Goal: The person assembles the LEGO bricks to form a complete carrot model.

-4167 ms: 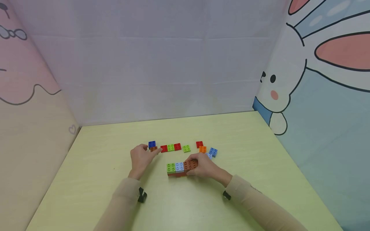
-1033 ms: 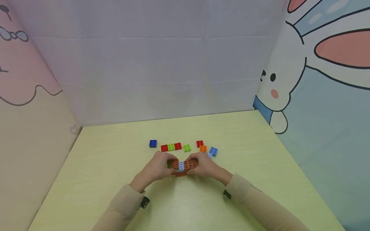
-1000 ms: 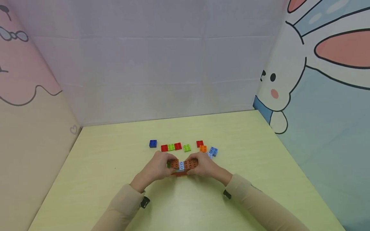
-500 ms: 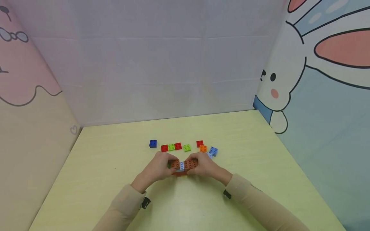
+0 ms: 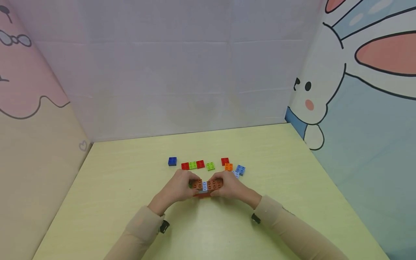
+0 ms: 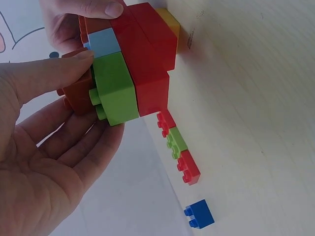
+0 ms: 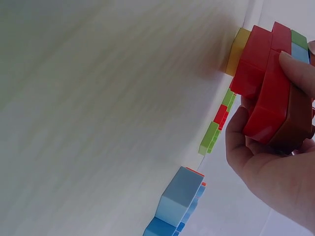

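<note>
My left hand [image 5: 178, 185] pinches a brown toy brick [image 6: 78, 93] between thumb and fingers. That brick sits at the studs of the green brick [image 6: 115, 88] and overlaps part of the light blue brick [image 5: 204, 187] in the head view. Both belong to a built stack with red bricks [image 6: 142, 44] below and a yellow brick [image 6: 170, 29] at the bottom. My right hand [image 5: 231, 186] grips the stack's right end, its thumb across a red brick [image 7: 270, 98] and its fingers behind. Another brown brick [image 5: 214, 185] tops that end. The left fingers hide most of the green brick from above.
Behind the stack lie a dark blue brick [image 5: 172, 161], a red-green-red row [image 5: 193, 165] and a lone green brick [image 5: 210, 166]. To their right are a red brick [image 5: 225, 161], an orange brick [image 5: 229, 167] and blue bricks [image 5: 240, 169]. Cloth walls border the table [image 5: 130, 155].
My left hand has taken the brown brick from beside the dark blue one and brought it right onto the stack's left part. Over the last second both hands stay nearly still.
</note>
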A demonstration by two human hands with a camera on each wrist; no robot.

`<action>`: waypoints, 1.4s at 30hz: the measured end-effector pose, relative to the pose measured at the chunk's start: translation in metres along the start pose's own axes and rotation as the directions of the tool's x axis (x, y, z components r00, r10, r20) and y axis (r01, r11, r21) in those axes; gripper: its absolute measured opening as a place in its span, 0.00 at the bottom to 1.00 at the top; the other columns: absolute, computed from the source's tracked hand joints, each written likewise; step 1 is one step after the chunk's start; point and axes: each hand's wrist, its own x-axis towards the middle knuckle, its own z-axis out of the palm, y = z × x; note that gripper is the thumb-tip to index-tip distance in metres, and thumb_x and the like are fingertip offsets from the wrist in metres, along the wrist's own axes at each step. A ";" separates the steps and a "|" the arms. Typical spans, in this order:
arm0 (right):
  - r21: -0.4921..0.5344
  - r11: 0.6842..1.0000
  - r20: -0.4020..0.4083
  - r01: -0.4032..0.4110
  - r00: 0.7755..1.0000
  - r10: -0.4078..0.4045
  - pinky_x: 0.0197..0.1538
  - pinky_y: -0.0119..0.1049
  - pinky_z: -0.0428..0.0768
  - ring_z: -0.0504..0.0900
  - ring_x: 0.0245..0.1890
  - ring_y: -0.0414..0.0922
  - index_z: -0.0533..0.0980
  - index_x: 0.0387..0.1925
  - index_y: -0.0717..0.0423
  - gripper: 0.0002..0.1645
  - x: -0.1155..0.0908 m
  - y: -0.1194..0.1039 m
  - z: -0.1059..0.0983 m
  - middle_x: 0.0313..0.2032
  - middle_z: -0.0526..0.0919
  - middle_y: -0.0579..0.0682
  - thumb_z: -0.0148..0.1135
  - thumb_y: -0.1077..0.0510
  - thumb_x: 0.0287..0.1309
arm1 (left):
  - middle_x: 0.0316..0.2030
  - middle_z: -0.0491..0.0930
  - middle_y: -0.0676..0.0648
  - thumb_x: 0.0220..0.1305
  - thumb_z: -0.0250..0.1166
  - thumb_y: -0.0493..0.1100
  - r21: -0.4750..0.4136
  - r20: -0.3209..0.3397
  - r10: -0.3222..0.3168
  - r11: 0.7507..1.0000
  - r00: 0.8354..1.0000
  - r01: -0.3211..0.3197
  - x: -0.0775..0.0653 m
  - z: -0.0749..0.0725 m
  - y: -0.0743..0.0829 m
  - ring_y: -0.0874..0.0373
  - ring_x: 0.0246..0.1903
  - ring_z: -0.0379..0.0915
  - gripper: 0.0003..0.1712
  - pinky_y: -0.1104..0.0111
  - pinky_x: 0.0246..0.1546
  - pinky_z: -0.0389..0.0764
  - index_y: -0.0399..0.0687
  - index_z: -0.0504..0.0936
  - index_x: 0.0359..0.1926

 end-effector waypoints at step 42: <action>0.020 1.000 -0.009 -0.002 1.000 0.002 0.42 0.40 0.73 0.73 0.38 0.43 0.81 0.38 0.45 0.18 0.001 0.003 0.002 0.36 0.79 0.38 0.78 0.57 0.42 | 0.29 0.75 0.56 0.44 0.78 0.42 -0.079 -0.077 -0.101 0.992 0.992 0.095 0.001 0.017 -0.003 0.57 0.32 0.67 0.20 0.66 0.32 0.72 0.45 0.87 0.42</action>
